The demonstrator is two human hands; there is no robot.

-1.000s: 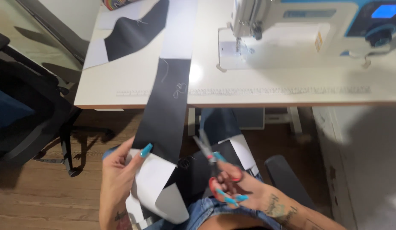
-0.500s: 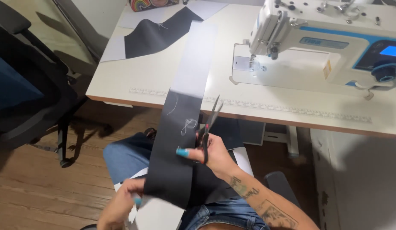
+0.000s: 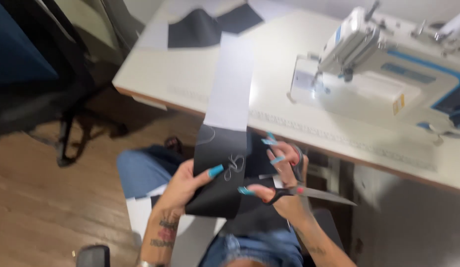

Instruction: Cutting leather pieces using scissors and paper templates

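A long black fabric strip (image 3: 221, 168) hangs off the table's (image 3: 180, 74) front edge into the lap, chalk marks showing on it. The left hand (image 3: 188, 185) pinches its lower left side; the right hand (image 3: 282, 180) grips scissors (image 3: 309, 194), blades pointing right (away from the cloth). This looks like the positioning step before a cut; next the blades must turn to the chalk line. A sewing machine (image 3: 373, 69) stands towards the table's right end.

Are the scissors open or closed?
Closed: the scissors in the right hand show one narrow blade pointing right, away from the black strip.
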